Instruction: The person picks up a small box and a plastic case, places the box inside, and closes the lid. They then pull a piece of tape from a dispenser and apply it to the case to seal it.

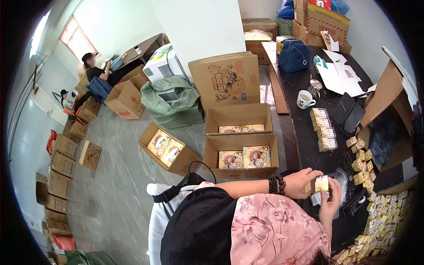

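Note:
My left hand (300, 183), with dark beaded bracelets at the wrist, is closed around the far side of a clear plastic tray (316, 199). A small yellow-and-white box (322, 183) lies at the tray, between my two hands. My right hand (331, 204) is closed on this box, its thumb pressed on the near face. More clear plastic (341, 177) lies just beyond my right fingers. Beside it is a black object (356, 202) on the dark table (309, 145).
Filled clear trays (323, 128), a mug (304, 100) and a black stand (349, 114) are on the table. Many small yellow boxes (384, 221) are heaped at right. Open cartons (240, 145) stand on the floor at left. Two people (99, 73) sit farther back.

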### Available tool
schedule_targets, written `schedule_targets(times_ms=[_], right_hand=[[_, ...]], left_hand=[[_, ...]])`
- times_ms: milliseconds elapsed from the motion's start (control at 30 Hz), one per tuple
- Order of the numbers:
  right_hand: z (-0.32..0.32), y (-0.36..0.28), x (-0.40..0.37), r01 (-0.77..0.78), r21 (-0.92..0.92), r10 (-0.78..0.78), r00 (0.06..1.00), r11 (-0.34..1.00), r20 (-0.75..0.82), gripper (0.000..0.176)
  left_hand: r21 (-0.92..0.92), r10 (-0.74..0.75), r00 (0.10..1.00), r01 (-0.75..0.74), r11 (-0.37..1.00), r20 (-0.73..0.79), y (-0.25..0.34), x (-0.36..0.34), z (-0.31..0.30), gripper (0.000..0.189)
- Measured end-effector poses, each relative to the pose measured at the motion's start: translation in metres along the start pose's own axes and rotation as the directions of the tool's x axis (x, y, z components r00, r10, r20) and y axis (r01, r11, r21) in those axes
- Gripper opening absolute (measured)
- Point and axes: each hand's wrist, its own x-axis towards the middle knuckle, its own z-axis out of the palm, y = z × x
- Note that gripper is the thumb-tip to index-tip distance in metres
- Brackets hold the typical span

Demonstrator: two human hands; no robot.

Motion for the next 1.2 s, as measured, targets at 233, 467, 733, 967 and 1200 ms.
schedule_targets(times_ms=[233, 467, 733, 967, 1200], right_hand=[[-0.014, -0.012, 0.001, 0.305, -0.328, -0.246, 0.946, 0.894, 0.21, 0.03], [-0.032, -0.004, 0.002, 0.364, -0.296, -0.327, 0.93, 0.883, 0.17, 0.012], [-0.016, 0.008, -0.001, 0.017, -0.001, -0.017, 0.998, 1.0, -0.056, 0.01], [-0.003, 0.015, -0.009, 0.117, -0.012, -0.117, 0.977, 0.993, -0.179, 0.018], [-0.004, 0.049, -0.02, -0.058, 0.331, 0.063, 0.998, 0.942, -0.003, 0.032]], left_hand=[[-0.064, 0.039, 0.999, -0.04, 0.997, -0.013, -0.007, 0.002, 0.009, 0.074], [-0.433, 0.022, 0.99, 0.041, 0.9, 0.14, -0.009, 0.008, 0.016, 0.079], [-0.446, 0.066, 0.978, 0.031, 0.894, 0.199, -0.012, 0.014, 0.018, 0.081], [-0.765, 0.013, 0.983, 0.134, 0.63, 0.182, -0.006, 0.012, 0.027, 0.072], [-0.958, -0.081, 0.961, 0.273, 0.089, 0.266, -0.017, 0.017, 0.054, 0.046]])
